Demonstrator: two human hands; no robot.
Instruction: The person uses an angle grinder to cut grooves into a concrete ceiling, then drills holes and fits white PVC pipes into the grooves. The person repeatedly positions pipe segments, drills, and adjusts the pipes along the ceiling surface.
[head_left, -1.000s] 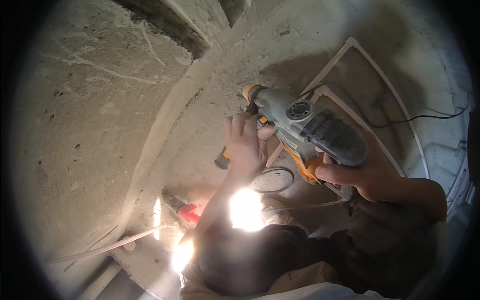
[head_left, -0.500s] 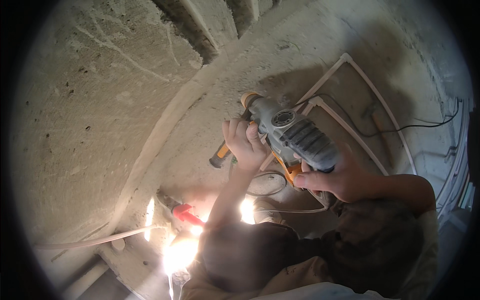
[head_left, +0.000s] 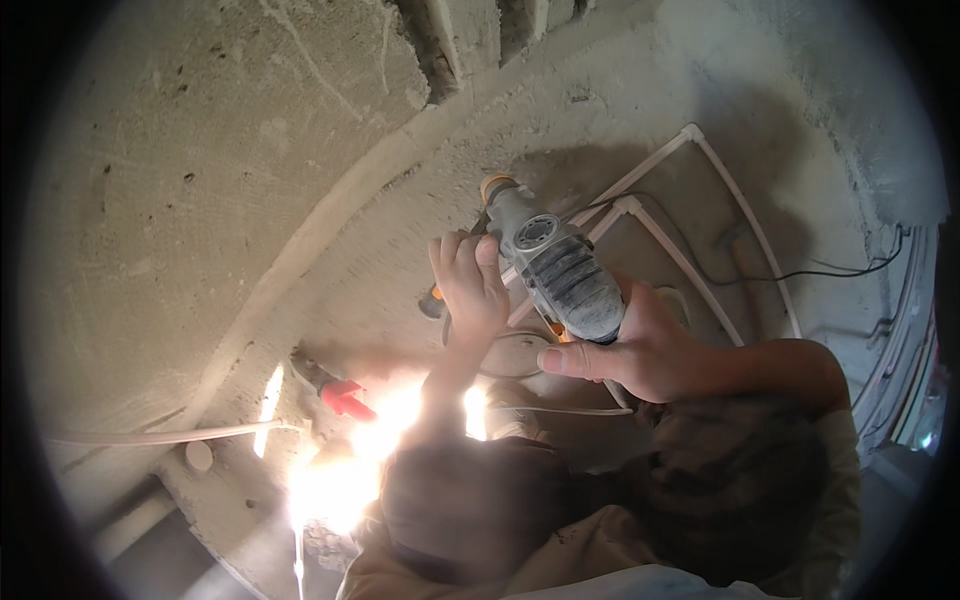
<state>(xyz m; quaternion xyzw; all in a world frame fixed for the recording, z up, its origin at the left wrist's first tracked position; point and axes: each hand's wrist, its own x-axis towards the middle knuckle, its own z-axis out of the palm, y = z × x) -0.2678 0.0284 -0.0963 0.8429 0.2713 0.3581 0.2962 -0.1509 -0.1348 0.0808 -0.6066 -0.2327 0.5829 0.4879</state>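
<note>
A grey and orange rotary hammer drill [head_left: 560,265] is held in both hands in front of me, its chuck end pointing up and left toward the concrete. My left hand [head_left: 470,280] is closed round the side handle near the front of the drill, with the handle's dark end showing below the fingers. My right hand [head_left: 645,345] grips the rear handle, its thumb laid along the near side. The drill's body hides most of that rear grip. Whatever bit is fitted cannot be made out.
Pale pipes [head_left: 690,265] with elbow joints run across the floor at right, beside a black cable [head_left: 735,270] and a hammer. A red pipe fitting [head_left: 347,399] lies at lower left near a glaring lamp [head_left: 340,485]. Another pale pipe [head_left: 170,436] extends leftward.
The drill and both hands have shifted a little left in the picture, and the drill's body has turned steeper. The view itself has also moved slightly. Both hands keep their hold.
</note>
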